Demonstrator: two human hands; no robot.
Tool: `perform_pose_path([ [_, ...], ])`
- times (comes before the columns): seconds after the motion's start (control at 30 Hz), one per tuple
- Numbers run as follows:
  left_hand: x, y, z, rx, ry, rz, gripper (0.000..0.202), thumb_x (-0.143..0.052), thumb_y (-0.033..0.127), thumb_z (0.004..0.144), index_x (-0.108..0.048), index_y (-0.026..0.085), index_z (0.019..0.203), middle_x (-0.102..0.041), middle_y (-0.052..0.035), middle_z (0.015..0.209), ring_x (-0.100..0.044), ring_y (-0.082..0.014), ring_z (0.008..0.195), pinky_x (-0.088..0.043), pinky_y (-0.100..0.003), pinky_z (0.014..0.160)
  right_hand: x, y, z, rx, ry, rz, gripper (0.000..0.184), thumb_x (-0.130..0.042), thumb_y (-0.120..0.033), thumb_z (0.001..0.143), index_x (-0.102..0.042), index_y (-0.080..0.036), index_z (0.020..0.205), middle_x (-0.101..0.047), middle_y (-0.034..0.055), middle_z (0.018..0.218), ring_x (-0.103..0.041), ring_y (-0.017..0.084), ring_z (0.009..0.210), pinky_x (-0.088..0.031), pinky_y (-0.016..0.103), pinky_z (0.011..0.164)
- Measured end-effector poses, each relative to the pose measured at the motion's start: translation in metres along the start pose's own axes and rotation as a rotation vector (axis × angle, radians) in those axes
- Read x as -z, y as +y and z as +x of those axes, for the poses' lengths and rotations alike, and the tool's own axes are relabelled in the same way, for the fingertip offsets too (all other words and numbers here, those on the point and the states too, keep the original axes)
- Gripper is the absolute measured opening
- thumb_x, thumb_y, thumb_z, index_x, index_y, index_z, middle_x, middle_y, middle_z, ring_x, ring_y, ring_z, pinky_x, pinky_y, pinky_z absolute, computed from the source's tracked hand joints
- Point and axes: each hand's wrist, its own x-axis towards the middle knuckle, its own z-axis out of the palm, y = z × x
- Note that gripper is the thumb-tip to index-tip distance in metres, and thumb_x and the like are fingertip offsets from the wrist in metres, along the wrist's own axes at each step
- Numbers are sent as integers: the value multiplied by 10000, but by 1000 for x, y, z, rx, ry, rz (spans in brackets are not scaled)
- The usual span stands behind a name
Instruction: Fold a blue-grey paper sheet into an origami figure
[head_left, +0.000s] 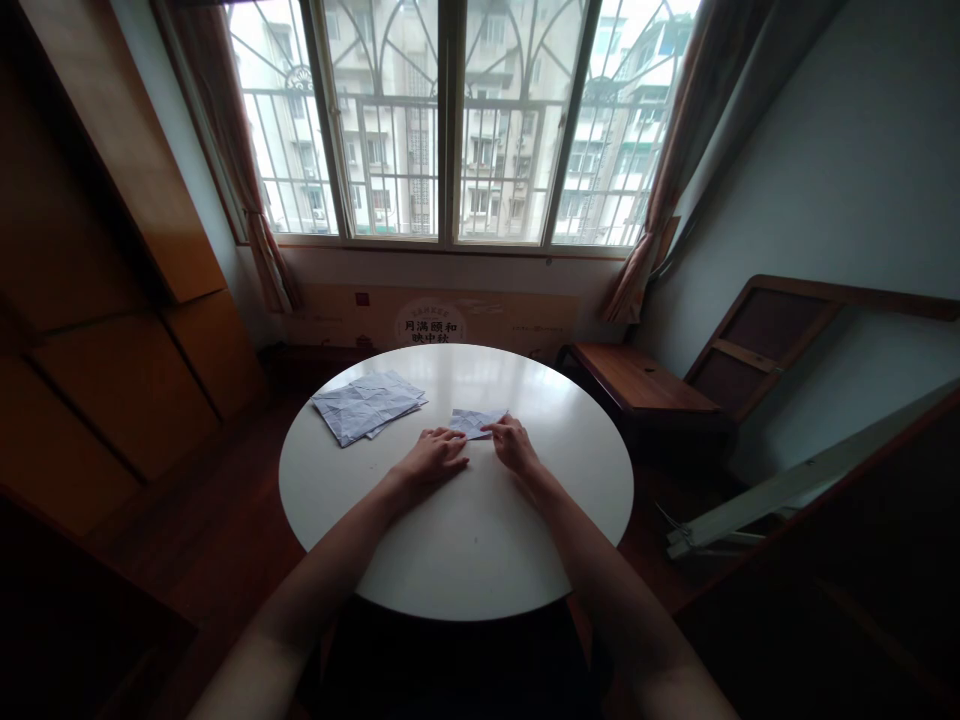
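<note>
A small folded piece of white paper lies on the round white table. My left hand rests flat on the table with its fingers stretched out, fingertips touching the paper's near left edge. My right hand has its fingers bent and pinched on the paper's right edge. A loose pile of creased white sheets lies to the left, apart from both hands.
A wooden side table stands to the right of the round table. A wooden frame leans on the right wall, with a long white bar below it. Wooden cabinets fill the left side. A barred window is ahead.
</note>
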Motion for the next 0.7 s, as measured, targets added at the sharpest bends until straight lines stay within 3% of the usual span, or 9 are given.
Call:
perform_pose_path([
  [0.13,0,0,0,-8,2,-16,439,-552,454,904,-580,271,1301,-563,-72,1365,-477,-293,1252,-330,-463,1060,-9,-9,-4,81,-114,-36,434,-485,-99,878,-677,-309,1204,-583,103,1121,-503,234,1015,-382,318,878],
  [0.47,5,4,2,28,-46,5,422,-521,463,915,-612,240,1262,-564,-75,1368,-471,-301,1257,-348,-470,1045,9,2,-5,-194,-86,-17,363,-447,-168,917,-744,-288,1089,-605,121,1155,-487,288,1045,-371,379,857],
  [0.6,4,3,2,35,-46,17,416,-499,461,929,-600,248,1272,-565,-75,1369,-482,-285,1260,-351,-455,1054,7,2,-4,-72,-46,-23,285,-513,-200,896,-781,-270,966,-613,88,1255,-454,292,1179,-367,378,928],
  [0.7,1,2,2,78,-36,37,458,-464,479,944,-531,269,1345,-548,-76,1390,-454,-281,1301,-295,-496,1096,6,-2,-3,19,-45,-27,252,-550,-170,866,-787,-250,899,-674,75,1187,-487,260,1184,-364,356,958],
])
